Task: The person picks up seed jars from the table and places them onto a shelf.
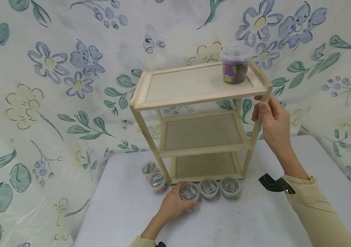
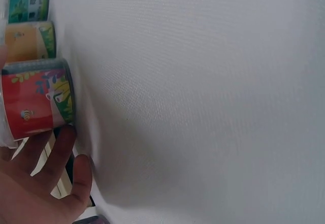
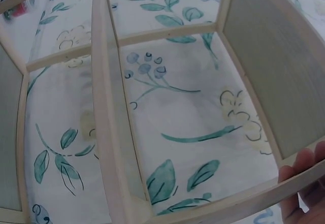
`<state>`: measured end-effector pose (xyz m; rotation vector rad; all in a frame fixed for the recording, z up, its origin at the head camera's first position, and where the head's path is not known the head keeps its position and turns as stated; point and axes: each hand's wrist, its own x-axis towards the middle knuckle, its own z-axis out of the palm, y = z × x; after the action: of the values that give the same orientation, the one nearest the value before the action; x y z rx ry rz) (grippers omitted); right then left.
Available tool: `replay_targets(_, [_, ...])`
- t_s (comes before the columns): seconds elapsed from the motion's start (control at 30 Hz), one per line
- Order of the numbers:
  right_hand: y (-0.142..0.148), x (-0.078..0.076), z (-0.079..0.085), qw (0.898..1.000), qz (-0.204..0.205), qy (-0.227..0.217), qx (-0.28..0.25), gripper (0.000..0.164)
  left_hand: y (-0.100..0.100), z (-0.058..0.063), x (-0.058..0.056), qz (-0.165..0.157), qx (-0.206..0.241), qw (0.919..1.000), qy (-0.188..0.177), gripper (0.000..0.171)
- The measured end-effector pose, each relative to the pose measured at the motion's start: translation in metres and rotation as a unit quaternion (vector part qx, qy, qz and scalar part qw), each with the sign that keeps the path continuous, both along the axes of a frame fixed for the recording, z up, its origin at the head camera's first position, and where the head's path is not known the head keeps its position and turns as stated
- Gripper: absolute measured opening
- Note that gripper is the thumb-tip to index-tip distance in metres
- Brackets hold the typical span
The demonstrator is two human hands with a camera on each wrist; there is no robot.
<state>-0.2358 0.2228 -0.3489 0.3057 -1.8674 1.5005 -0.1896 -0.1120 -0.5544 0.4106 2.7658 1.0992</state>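
Note:
A three-tier wooden shelf rack (image 1: 194, 97) stands on the white table. My right hand (image 1: 274, 120) grips its right front post just below the top tier; in the right wrist view, fingers (image 3: 304, 163) wrap that post. Down at the front, my left hand (image 1: 173, 202) holds a small lidded tub (image 1: 189, 191) between thumb and fingers. The left wrist view shows this tub's red label (image 2: 35, 99). To its right sit two more tubs, one with an orange label (image 2: 30, 41) and one with a green label (image 2: 28, 4).
On the top tier, near its right end, is a clear tub with a purple label (image 1: 234, 67). Two lidded tubs (image 1: 157, 181) sit by the rack's left front leg. A floral sheet (image 1: 49, 137) hangs behind the white table (image 1: 117, 212).

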Motion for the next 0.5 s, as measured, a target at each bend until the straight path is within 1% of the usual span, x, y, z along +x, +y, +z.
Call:
replay_targets(0.17, [0.0003, 0.0016, 0.0005, 1.000, 0.002, 0.000, -0.006, 0.023, 0.0006, -0.0007, -0.0006, -0.003, -0.014, 0.9999, 0.005, 0.079])
replay_targets(0.5, [-0.0006, 0.0007, -0.0014, 1.000, 0.003, 0.000, -0.003, 0.024, -0.0004, -0.0007, -0.0005, 0.001, -0.020, 0.9998, 0.004, 0.077])
